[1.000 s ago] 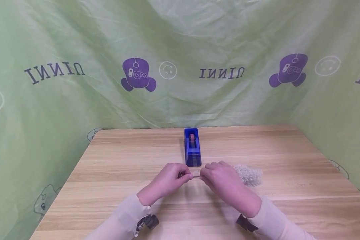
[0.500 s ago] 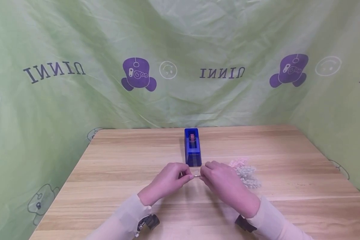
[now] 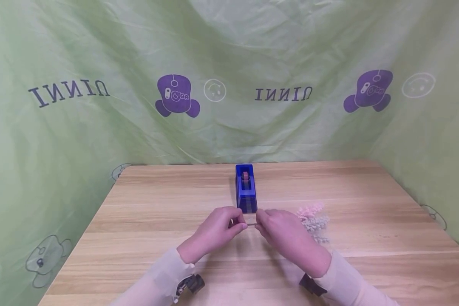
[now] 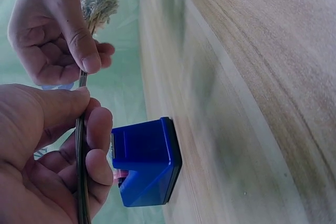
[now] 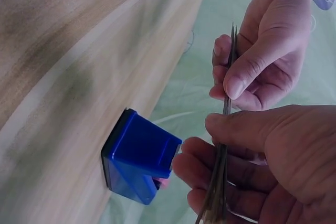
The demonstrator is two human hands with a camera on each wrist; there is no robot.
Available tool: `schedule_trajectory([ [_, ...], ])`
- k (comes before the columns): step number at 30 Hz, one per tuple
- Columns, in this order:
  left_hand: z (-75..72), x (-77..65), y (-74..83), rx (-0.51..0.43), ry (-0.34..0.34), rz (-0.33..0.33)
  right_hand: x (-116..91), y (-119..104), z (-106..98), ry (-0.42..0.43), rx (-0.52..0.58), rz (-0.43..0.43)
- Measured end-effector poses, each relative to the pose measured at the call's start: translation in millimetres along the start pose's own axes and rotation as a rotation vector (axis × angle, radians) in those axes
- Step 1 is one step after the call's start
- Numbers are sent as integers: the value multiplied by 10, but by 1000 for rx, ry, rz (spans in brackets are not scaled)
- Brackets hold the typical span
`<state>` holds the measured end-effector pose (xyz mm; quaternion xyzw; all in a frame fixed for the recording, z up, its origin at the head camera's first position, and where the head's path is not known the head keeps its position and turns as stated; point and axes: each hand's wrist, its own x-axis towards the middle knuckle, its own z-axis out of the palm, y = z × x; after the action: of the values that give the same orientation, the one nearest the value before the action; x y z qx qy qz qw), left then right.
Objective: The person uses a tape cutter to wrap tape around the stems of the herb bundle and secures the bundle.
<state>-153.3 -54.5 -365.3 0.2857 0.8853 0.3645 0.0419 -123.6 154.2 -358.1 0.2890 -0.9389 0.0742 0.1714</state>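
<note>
Both hands hold a thin bundle of stems (image 4: pixel 81 145) belonging to a bunch of fluffy dried flowers (image 3: pixel 315 223). Pink and whitish-grey heads stick out past my right hand in the head view. My left hand (image 3: pixel 216 229) pinches the bundle between thumb and fingers towards the cut ends, which poke up beyond it in the right wrist view. Close beside it, my right hand (image 3: pixel 287 236) grips the stems nearer the heads, thumb laid along them. Only a short piece of stem shows between the two thumbs. The bundle lies roughly level, left to right, above the table.
A blue tape dispenser (image 3: pixel 246 189) with a reddish core stands on the wooden table (image 3: pixel 168 195), just beyond the hands. Green printed cloth (image 3: pixel 229 131) hangs behind the table and along both sides. Each wrist carries a black camera mount (image 3: pixel 193 284).
The bunch has turned about its stems: pink heads, hidden a second ago, now show above the whitish ones. Both hands stay nearly in place, my right fingers shifting slightly on the stems.
</note>
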Motion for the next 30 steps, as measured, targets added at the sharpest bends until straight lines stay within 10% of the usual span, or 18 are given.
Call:
schedule_trajectory([
  [30, 14, 14, -16, -26, -72, -38, 22, -5, -31, 2, 33, 6],
])
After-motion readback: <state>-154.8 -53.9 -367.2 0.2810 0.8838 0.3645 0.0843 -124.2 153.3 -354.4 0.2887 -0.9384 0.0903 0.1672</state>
